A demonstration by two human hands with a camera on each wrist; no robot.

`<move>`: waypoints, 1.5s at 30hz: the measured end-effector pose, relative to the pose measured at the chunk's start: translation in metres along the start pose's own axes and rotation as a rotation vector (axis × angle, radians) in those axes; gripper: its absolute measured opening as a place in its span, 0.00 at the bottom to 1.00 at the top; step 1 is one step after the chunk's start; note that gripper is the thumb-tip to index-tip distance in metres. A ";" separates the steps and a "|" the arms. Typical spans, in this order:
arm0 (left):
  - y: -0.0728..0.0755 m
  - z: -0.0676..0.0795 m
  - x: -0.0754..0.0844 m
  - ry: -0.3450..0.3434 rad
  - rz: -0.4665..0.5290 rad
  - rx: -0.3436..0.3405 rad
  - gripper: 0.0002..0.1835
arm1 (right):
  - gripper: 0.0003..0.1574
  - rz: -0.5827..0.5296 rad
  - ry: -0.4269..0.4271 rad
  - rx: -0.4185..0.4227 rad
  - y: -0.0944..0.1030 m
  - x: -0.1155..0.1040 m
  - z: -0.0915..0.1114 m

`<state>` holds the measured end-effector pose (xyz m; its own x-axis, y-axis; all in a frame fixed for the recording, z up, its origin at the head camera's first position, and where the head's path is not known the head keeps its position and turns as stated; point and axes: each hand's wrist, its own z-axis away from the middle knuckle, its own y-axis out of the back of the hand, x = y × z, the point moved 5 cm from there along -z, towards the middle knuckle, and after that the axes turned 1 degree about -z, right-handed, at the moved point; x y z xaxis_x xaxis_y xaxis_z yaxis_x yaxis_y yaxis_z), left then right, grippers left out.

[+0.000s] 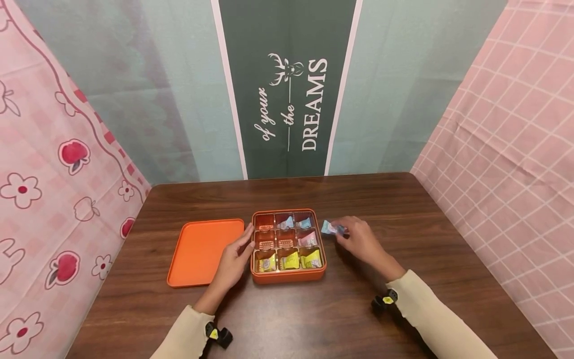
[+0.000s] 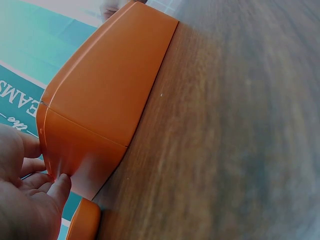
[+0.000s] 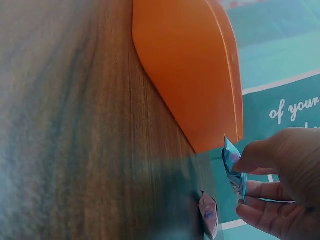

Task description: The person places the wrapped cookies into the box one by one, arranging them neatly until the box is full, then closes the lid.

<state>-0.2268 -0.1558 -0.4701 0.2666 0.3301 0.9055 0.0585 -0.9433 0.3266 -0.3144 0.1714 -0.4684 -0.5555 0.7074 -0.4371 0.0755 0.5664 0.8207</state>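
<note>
Our right hand (image 1: 360, 242) pinches a blue, glossy-wrapped sweet (image 1: 328, 228) just off the square orange box (image 1: 289, 278)'s right edge, near its far corner. We'd best pinch lightly while our left hand (image 1: 234, 259), fingers relaxed, steadies its left edge. We count nine compartments (image 1: 266, 243), two blue sweets (image 1: 304, 223), one pink (image 1: 308, 240), three yellow (image 1: 310, 260) inside; one pinkish packet (image 3: 208, 216) on the brown wooden desk (image 1: 287, 316); one flat orange lid (image 1: 204, 254).

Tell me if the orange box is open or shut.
The box is open: its compartments, some holding wrapped sweets, show from above, and the orange lid lies beside it on the table.
</note>
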 end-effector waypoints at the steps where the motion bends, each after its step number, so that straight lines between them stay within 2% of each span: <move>1: 0.000 0.000 0.000 -0.001 -0.001 0.001 0.24 | 0.17 -0.005 0.003 0.002 0.000 -0.001 -0.001; 14: -0.001 0.001 0.000 0.010 -0.003 -0.001 0.24 | 0.17 -0.023 0.005 0.032 0.007 -0.009 -0.018; 22: -0.006 -0.004 -0.031 -0.009 0.016 0.024 0.24 | 0.17 -0.039 -0.023 0.008 0.007 -0.017 -0.026; 28: -0.006 -0.004 -0.038 -0.001 0.009 0.021 0.25 | 0.18 -0.028 -0.018 -0.008 0.005 -0.024 -0.034; 32: -0.006 -0.004 -0.030 0.001 0.009 0.026 0.24 | 0.18 -0.040 0.012 0.001 0.002 -0.028 -0.039; 39: -0.001 0.000 0.001 -0.003 -0.003 0.002 0.24 | 0.17 -0.053 0.057 0.000 -0.003 -0.039 -0.046; 45: 0.001 0.000 0.004 -0.008 -0.006 -0.001 0.24 | 0.17 -0.057 0.081 -0.019 -0.009 -0.044 -0.053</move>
<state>-0.2254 -0.1559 -0.4665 0.2744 0.3351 0.9013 0.0588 -0.9414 0.3321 -0.3348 0.1128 -0.4366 -0.6236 0.6375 -0.4525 0.0269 0.5960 0.8025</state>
